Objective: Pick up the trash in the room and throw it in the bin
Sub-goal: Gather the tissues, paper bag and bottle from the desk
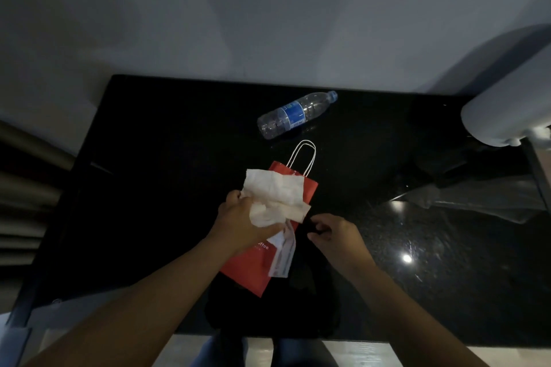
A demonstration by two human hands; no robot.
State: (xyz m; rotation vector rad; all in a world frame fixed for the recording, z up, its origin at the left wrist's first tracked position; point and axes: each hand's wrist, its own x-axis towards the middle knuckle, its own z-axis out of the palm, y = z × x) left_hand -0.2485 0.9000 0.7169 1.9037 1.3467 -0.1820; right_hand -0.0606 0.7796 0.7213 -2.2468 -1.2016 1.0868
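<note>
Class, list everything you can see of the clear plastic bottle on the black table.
The clear plastic water bottle lies on its side on the black table, its blue cap pointing right toward the wall. A blue label band wraps its middle; the see-through walls look empty. Only the table touches it, beyond the handles of the red paper bag.

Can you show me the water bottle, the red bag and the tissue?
water bottle (293, 115), head view, blue label.
red bag (253, 265), head view, lower front panel.
tissue (277, 194), head view, crumpled middle.
</note>
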